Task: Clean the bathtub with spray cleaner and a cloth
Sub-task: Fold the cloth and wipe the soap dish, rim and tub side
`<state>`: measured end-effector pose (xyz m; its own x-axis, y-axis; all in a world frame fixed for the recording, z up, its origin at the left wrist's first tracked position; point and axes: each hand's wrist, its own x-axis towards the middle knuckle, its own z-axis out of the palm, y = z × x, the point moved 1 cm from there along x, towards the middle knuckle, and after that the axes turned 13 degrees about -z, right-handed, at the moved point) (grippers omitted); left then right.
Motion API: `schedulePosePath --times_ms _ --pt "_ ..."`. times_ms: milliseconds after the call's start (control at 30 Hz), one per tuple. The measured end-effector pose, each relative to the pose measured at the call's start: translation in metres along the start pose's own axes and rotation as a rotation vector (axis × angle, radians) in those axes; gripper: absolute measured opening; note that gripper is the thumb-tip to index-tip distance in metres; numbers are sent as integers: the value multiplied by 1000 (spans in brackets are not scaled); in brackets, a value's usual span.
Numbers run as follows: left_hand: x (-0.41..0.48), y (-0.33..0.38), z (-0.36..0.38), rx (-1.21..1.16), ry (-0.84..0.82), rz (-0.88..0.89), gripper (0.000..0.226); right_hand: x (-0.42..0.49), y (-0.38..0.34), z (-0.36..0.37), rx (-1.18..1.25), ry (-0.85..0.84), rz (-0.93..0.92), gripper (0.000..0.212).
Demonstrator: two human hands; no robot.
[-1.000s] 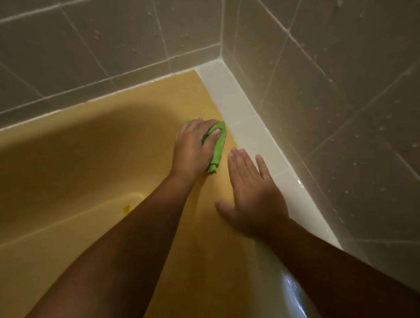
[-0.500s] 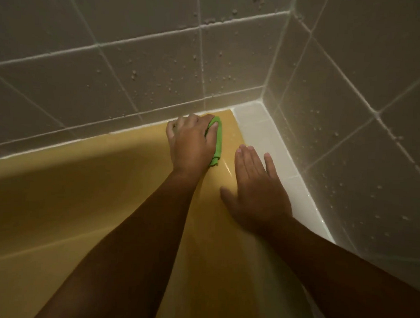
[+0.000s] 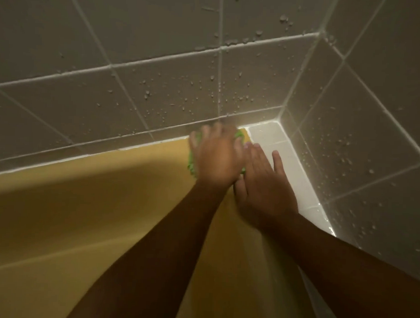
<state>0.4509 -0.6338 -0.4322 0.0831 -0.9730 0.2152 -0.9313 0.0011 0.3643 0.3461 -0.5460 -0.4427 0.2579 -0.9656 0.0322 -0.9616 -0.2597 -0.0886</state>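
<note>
Bathtub [image 3: 83, 202] corner, left hand [image 3: 218, 159] gripping green cloth [image 3: 191, 164] at tiled wall [image 3: 135, 96] edge, right hand [image 3: 265, 184] flat alongside

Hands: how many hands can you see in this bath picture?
2. The left hand holds a green cloth against the yellow bathtub near the corner. The right hand lies flat beside it, by the white tiled ledge.
</note>
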Motion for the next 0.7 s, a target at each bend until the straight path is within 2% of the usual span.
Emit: schedulePosePath --times_ms 100,200,267,300,367,400,433,500,600,667,700 --pt "5 5 0 -29 -75 236 33 -3 1 1 -23 -2 17 72" --pt "5 -49 -8 -123 -64 343 30 -4 0 2 2 -19 -5 72" --pt "3 -102 -11 -143 43 254 30 0 -2 1 10 -46 -19 74" --pt "0 -122 -11 -132 101 150 30 2 -4 1 6 -61 -29 75" --pt "-8 -124 -7 -60 182 -85 32 6 -6 0 -13 -93 -44 78" --pt "-10 -109 -4 -16 198 -141 34 10 -9 0 -23 -106 -51 79" --pt "-8 -90 -2 11 184 -120 35 16 -13 0 -28 -112 -59 80" --pt "-1 -61 0 4 137 105 33 27 -21 1 -18 -105 -74 79" --pt "7 -98 -10 32 150 409 33 39 -32 2 -27 -116 -119 81" --pt "7 -157 -16 111 234 404 35 46 -38 2 -75 -116 -155 82" --pt "3 -188 -18 144 276 314 35 51 -41 4 -97 -123 -174 81"
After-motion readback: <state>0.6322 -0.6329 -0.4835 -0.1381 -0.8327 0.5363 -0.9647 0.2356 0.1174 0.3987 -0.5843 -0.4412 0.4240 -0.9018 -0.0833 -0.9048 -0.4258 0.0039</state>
